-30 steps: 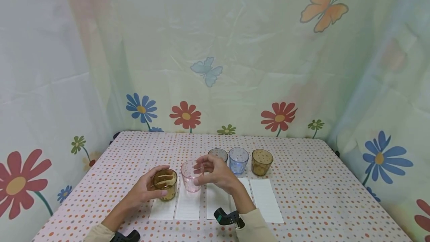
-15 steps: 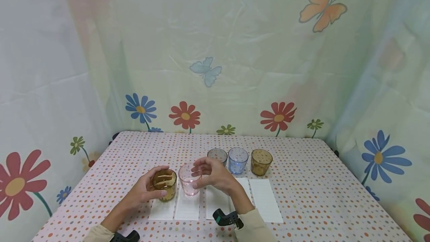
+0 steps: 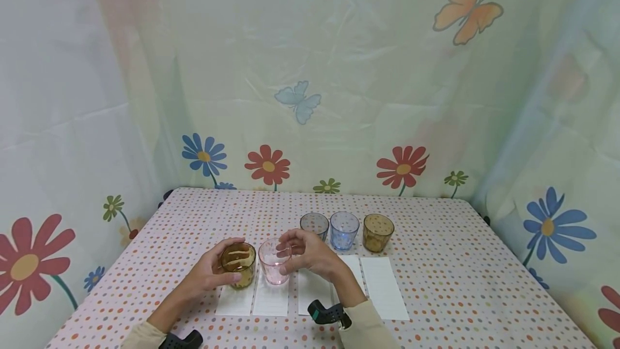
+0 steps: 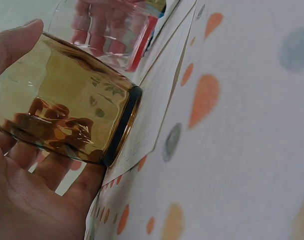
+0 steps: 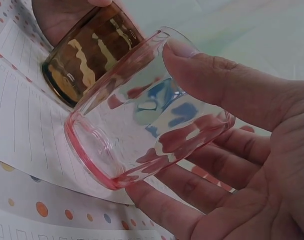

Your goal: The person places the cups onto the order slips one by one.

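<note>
On the left, in the head view, my left hand (image 3: pixel 208 271) grips an amber glass tumbler (image 3: pixel 244 267) around its side. The tumbler stands upright at the leftmost paper slip (image 3: pixel 234 304). Beside it, my right hand (image 3: pixel 314 256) holds a clear pink tumbler (image 3: pixel 271 266) over the second slip (image 3: pixel 270 300). In the right wrist view, the thumb presses the pink glass (image 5: pixel 137 125) near the rim, with fingers along the opposite side. The left wrist view shows the amber base (image 4: pixel 123 125) right at the paper. Both tumblers appear empty.
Behind the slips stand a grey tumbler (image 3: pixel 314 223), partly hidden by my right hand, a blue tumbler (image 3: pixel 344 230) and another amber tumbler (image 3: pixel 378 233). More white slips (image 3: pixel 385 290) lie to the right on the dotted tablecloth (image 3: pixel 450 279). Floral curtains (image 3: pixel 310 69) surround the table.
My right hand has lowered the pink tumbler and brought it slightly nearer to me, onto the second slip's area. My left hand and the amber tumbler have stayed in place.
</note>
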